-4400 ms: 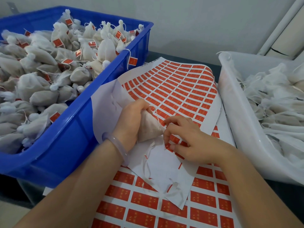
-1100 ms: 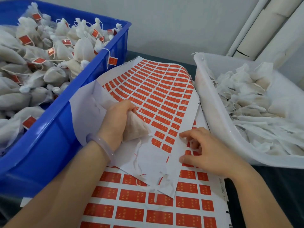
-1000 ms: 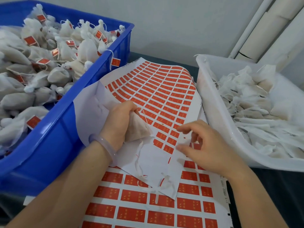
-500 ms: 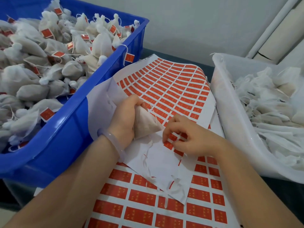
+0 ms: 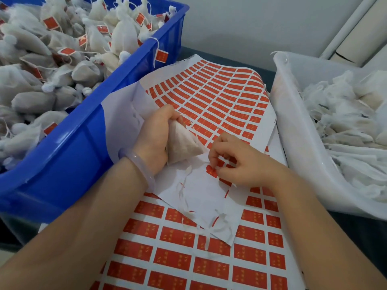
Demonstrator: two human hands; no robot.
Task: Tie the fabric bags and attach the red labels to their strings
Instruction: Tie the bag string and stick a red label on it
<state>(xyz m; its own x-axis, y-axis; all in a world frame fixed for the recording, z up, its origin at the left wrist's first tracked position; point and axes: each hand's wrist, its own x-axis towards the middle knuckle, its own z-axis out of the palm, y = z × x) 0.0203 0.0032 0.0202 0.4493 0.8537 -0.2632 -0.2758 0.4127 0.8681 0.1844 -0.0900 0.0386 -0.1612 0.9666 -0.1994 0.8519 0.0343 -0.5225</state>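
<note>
partly under right hand (image 5: pixel 240 164), red label (image 5: pixel 212 171)

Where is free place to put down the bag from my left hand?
Bare: the top sheet's peeled white part below the bag, with thin scraps only, and the lower sheet between your forearms. Crowded: the blue crate and the white tub, both well filled.

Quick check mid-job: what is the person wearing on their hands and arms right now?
No gloves or sleeves: the left hand and right hand are bare, and so are both forearms as far as the frame shows. A smooth, translucent, pale bangle sits around the left wrist. No rings, watch or markings show on either hand.
</note>
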